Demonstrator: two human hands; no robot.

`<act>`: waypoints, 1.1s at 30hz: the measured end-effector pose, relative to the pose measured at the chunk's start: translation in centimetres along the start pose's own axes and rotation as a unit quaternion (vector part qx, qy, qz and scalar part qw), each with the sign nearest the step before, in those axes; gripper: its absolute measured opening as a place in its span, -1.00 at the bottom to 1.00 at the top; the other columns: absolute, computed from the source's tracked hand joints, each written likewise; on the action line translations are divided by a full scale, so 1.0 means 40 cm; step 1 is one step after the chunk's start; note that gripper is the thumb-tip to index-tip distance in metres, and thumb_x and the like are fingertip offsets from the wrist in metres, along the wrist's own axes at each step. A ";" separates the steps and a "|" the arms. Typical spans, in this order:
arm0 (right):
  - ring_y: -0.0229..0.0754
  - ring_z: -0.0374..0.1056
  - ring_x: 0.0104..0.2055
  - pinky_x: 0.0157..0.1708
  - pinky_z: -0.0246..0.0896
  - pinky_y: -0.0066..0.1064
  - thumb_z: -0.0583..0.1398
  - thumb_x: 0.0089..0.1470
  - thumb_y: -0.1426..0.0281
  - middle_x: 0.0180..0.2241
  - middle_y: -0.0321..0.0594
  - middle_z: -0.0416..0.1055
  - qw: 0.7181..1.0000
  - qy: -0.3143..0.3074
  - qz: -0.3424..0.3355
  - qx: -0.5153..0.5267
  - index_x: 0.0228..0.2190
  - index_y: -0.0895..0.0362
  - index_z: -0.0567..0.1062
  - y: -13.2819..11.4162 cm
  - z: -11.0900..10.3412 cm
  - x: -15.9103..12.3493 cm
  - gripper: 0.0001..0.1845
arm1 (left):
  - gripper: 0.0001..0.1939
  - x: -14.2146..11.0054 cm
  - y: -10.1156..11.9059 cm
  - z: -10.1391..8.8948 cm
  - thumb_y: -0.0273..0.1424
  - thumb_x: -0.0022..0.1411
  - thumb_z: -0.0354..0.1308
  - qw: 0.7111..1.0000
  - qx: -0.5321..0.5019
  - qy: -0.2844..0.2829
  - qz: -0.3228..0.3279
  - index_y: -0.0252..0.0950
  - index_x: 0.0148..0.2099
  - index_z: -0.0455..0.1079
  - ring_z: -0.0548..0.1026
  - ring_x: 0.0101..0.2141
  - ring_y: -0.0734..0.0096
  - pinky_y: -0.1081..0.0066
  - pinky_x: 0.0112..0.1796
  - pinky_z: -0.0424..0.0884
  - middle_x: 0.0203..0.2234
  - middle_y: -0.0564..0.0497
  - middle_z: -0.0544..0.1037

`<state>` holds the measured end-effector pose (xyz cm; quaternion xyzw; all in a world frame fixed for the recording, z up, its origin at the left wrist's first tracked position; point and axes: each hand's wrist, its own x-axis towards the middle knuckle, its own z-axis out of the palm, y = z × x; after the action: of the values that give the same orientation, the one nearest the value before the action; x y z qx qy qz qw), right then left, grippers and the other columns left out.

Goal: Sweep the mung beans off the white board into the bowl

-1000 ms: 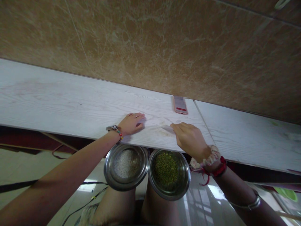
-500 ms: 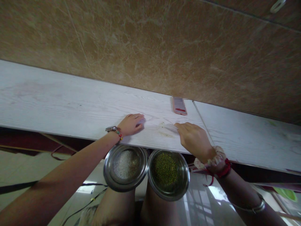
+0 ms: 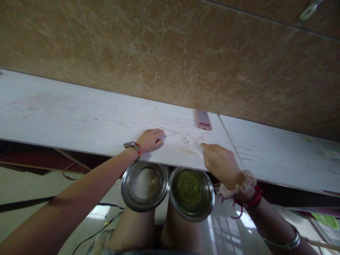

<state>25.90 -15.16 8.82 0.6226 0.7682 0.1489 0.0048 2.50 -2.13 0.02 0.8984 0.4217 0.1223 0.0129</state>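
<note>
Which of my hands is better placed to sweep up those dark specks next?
Probably your right hand: it pinches a thin pale piece beside the specks. Your left hand rests farther off.

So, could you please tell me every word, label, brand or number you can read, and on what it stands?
None can be read.
Pink-edged rectangular phone: screen blurred into blocks, unreadable.
Silver metal wristwatch: too small to read.
Two round steel bowls: no lettering visible.
</note>
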 end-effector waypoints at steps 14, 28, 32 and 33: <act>-0.12 0.35 -0.08 -0.12 0.34 -0.15 0.15 0.18 0.22 -0.01 -0.14 0.36 0.994 0.007 -0.022 0.107 -0.04 0.10 0.39 -0.037 0.005 0.116 -0.65 | -0.64 -0.003 -0.021 -0.016 -0.37 0.27 -0.11 0.999 0.012 -0.038 0.018 -0.25 0.07 0.29 0.39 0.07 0.24 0.23 0.06 0.30 0.11 -0.10 0.40; -0.21 0.33 -0.58 -0.50 0.12 -0.40 0.19 -0.09 0.46 -0.71 -0.36 0.32 0.964 -0.038 0.156 0.213 -0.55 0.14 0.47 0.062 -0.027 0.083 -0.94 | -0.55 -0.128 -0.238 -0.055 -0.30 0.33 -0.22 0.996 0.070 -0.046 -0.025 -0.34 0.15 0.26 0.23 0.19 0.26 0.26 0.16 0.16 0.21 -0.13 0.28; -0.26 0.34 -0.65 -0.54 0.16 -0.46 0.15 -0.07 0.46 -0.72 -0.37 0.36 0.934 -0.045 0.200 0.293 -0.52 0.13 0.46 0.045 -0.017 0.080 -0.92 | -0.55 -0.126 -0.235 -0.046 -0.30 0.31 -0.20 0.997 0.059 -0.034 -0.034 -0.30 0.15 0.26 0.24 0.19 0.27 0.24 0.15 0.18 0.19 -0.08 0.32; -0.27 0.34 -0.66 -0.56 0.17 -0.47 0.14 -0.06 0.46 -0.70 -0.36 0.39 0.925 -0.047 0.210 0.314 -0.50 0.14 0.46 0.040 -0.013 0.081 -0.92 | -0.55 -0.125 -0.234 -0.045 -0.30 0.30 -0.20 0.997 0.057 -0.031 -0.036 -0.28 0.15 0.26 0.25 0.18 0.28 0.23 0.15 0.18 0.18 -0.06 0.33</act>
<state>26.60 -11.88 10.26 0.7458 0.6260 -0.1319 -0.1858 -8.05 -0.06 -0.46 0.8854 0.4591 0.0693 -0.0207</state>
